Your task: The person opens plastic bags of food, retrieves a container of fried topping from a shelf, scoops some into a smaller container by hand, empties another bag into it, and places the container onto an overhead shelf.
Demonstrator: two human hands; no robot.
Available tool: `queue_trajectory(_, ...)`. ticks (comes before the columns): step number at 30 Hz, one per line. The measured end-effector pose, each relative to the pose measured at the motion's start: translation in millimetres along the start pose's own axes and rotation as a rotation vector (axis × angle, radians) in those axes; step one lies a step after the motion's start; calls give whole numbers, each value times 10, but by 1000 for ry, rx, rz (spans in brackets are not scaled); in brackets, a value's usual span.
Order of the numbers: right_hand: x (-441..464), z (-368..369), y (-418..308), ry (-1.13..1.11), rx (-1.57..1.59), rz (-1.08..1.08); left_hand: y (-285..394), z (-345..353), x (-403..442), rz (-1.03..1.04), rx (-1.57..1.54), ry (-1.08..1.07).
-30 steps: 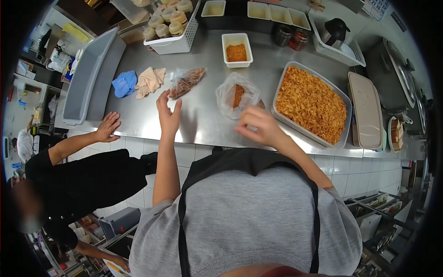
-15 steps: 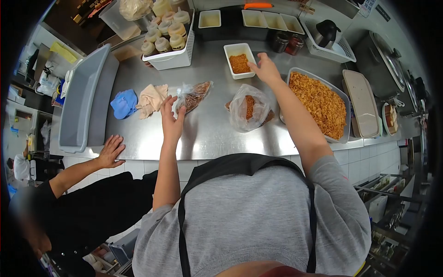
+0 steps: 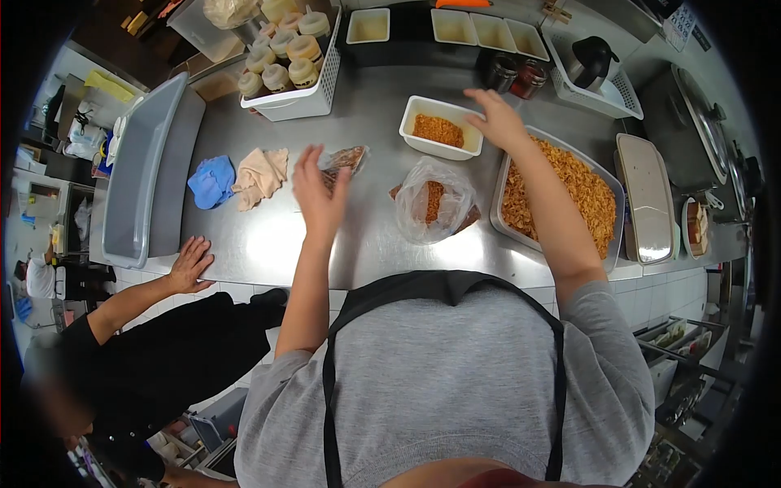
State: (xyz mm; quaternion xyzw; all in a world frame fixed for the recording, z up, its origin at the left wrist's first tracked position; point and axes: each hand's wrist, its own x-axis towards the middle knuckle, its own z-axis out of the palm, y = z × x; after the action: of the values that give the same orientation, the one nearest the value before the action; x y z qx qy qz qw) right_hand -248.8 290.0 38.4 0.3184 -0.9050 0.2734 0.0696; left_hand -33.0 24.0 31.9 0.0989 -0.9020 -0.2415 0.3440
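Note:
A white rectangular tub (image 3: 412, 140) with orange-brown crumbly food (image 3: 438, 130) inside sits on the steel counter. By its right end is my right hand (image 3: 498, 122), fingers apart and holding nothing; whether the thumb touches the rim I cannot tell. My left hand (image 3: 320, 195) hovers over the counter, fingers spread, partly covering a clear plastic bag of reddish-brown food (image 3: 351, 156). Between my forearms lies an opened clear bag (image 3: 413, 213) with crumbly food showing in its mouth. Right of it, a large grey tray (image 3: 499, 195) holds a heap of orange-brown flakes (image 3: 573, 191), partly behind my right forearm.
Blue cloth (image 3: 213, 180) and beige cloth (image 3: 262, 175) lie left, beside a grey bin (image 3: 167, 163). Squeeze bottles fill a white basket (image 3: 325, 89). Two jars (image 3: 529, 81) stand behind my right hand. A co-worker's hand (image 3: 192, 264) rests on the counter edge.
The white tub has turned from lengthwise to crosswise and sits a little further right. My right hand has moved right, off its rim. My left hand has shifted right, across the food bag.

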Motion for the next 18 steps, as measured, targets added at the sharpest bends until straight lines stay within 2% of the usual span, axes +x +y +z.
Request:
queue_trajectory(1, -56, -151, -172, 102, 45, 1, 115, 42, -35, -58, -185, -87)
queue_trajectory(2, -115, -275, -304, 92, 50, 5, 238, 132, -98, -138, -445, -184)
queue_trajectory(3, -180, -400, -435, -131, 149, 105, 500, 89, -130, -212, -419, -316)
queue_trajectory(4, -257, -484, -555, -350, 246, 203, 587, 170, -169, -216, -416, -320)
queue_trajectory(6, -495, -527, -809, -584, 198, 156, 656, 293, -261, -300, -370, -684)
queue_trajectory(7, -649, -499, -899, -584, 202, 161, 614, 351, -295, -300, -369, -690)
queue_trajectory(9, -948, -410, -1029, -448, 155, -41, 513, 469, -333, -510, -623, -685)
queue_trajectory(10, -1045, -375, -1066, -448, 157, -37, 527, 429, -304, -510, -622, -690)
queue_trajectory(12, -1189, -301, -1128, -464, 153, -30, 554, 310, -214, -791, -1121, -562)
queue_trajectory(14, -1297, -175, -1183, -438, 177, -17, 640, 234, -158, -845, -1147, -541)
queue_trajectory(16, -1364, -14, -1206, -210, 298, -105, 758, 183, -189, -987, -1363, -523)
queue_trajectory(17, -1358, 24, -1247, -109, 284, -90, 832, 176, -209, -985, -1368, -542)
queue_trajectory(18, -1336, 64, -1233, -101, 276, -74, 912, 173, -232, -983, -1435, -573)
